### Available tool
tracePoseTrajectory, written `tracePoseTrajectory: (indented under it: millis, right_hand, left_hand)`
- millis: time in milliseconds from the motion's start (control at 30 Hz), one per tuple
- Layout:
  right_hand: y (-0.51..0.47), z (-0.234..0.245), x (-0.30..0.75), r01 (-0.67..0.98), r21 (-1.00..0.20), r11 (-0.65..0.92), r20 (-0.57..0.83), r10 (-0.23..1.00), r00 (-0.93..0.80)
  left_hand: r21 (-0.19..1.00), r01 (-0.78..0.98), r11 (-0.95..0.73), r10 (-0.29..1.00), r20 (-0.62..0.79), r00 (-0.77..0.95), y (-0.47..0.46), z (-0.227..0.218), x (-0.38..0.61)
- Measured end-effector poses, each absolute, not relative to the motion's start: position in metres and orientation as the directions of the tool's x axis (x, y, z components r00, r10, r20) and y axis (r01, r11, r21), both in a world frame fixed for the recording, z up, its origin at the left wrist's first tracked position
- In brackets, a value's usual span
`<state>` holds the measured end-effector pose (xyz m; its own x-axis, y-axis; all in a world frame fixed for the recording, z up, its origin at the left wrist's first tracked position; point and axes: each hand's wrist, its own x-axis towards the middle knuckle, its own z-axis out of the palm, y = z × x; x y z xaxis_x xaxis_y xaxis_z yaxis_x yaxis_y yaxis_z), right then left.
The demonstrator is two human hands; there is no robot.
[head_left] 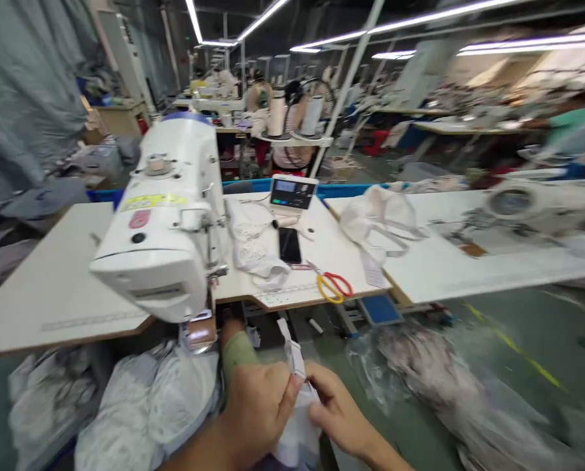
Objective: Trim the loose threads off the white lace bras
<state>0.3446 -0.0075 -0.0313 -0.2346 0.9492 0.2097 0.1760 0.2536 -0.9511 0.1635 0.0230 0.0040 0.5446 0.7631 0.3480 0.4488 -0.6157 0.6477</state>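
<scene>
Clock positions taken from the two hands.

Worktop (76, 281), white: at ten o'clock, its edge notched beside the sewing machine.
Pile of white cupped pieces (140, 405): at nine o'clock, below the worktop edge.
Sewing machine (165, 216), white, with yellow and red labels: between ten and eleven.
White patterned fabric (253, 245): just short of twelve, lying on the worktop right beside the machine.
Left hand (260, 396): back of the hand up, grip narrow, thumb and fingers pinched on the white strap.
White strap (296, 360): one item, between the hands; free end pointing to eleven o'clock, white cloth (297, 428) hanging at six.
Phone (289, 245), black: at twelve, lying flat.
Control panel (292, 193): at twelve, behind the phone, tilted.
Scissors (326, 276), yellow and red handles: at one, near the worktop edge.
Right hand (339, 405): grip narrow, thumb and fingers at the cloth just below the strap.
White garment (378, 219): at one, farther out.
Plastic-wrapped bundle (434, 373): at three, on the floor.
Second sewing machine (538, 206): at two, blurred.
</scene>
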Motion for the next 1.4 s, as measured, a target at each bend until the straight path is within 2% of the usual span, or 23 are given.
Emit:
tracePoseTrajectory:
  millis: [67, 133, 200, 267, 333, 433, 533, 600, 800, 933, 1400]
  right_hand:
    - [0.005, -0.04, 0.324, 0.005, -0.994, 0.107, 0.101, 0.957, -0.27]
    - [0.016, -0.042, 0.298, -0.091, -0.995, -0.042, -0.017, 0.967, -0.254]
    - [0.025, -0.038, 0.275, -0.139, -0.979, -0.146, -0.116, 0.972, -0.204]
    - [0.035, -0.033, 0.258, -0.169, -0.967, -0.191, -0.159, 0.97, -0.186]
    - [0.049, -0.028, 0.247, -0.158, -0.973, -0.166, -0.135, 0.973, -0.188]
    - [0.077, -0.029, 0.24, -0.082, -0.993, -0.08, -0.065, 0.984, -0.164]
    - [0.105, -0.034, 0.238, 0.015, -1.0, -0.021, -0.023, 0.981, -0.195]
    - [0.119, -0.036, 0.236, 0.089, -0.996, 0.027, 0.007, 0.975, -0.222]
    - [0.144, -0.031, 0.23, 0.367, -0.904, 0.221, 0.119, 0.952, -0.281]
    - [0.152, -0.034, 0.225, 0.482, -0.844, 0.236, 0.101, 0.952, -0.289]
    - [0.153, -0.031, 0.222, 0.505, -0.838, 0.207, 0.054, 0.953, -0.3]
  left_hand:
    - [0.795, 0.441, -0.416, 0.871, 0.208, 0.445, 0.021, 0.003, 0.149]
    - [0.907, 0.379, -0.186, 0.935, 0.044, 0.352, 0.019, 0.003, 0.136]
    - [0.951, 0.309, -0.017, 0.959, -0.071, 0.273, 0.018, 0.002, 0.124]
    - [0.957, 0.286, 0.053, 0.979, -0.106, 0.173, 0.017, -0.001, 0.111]
    - [0.937, 0.349, 0.021, 0.996, -0.05, 0.075, 0.016, -0.004, 0.096]
    - [0.821, 0.553, -0.142, 0.986, 0.167, 0.005, 0.017, -0.011, 0.073]
    - [0.593, 0.72, -0.362, 0.902, 0.419, 0.108, 0.023, -0.019, 0.056]
    - [0.471, 0.758, -0.451, 0.845, 0.498, 0.194, 0.029, -0.022, 0.05]
    - [0.356, 0.816, -0.455, 0.816, 0.533, 0.223, 0.043, -0.021, 0.045]
    - [0.324, 0.832, -0.451, 0.815, 0.528, 0.237, 0.047, -0.02, 0.041]
    - [0.286, 0.836, -0.469, 0.798, 0.543, 0.262, 0.048, -0.028, 0.032]
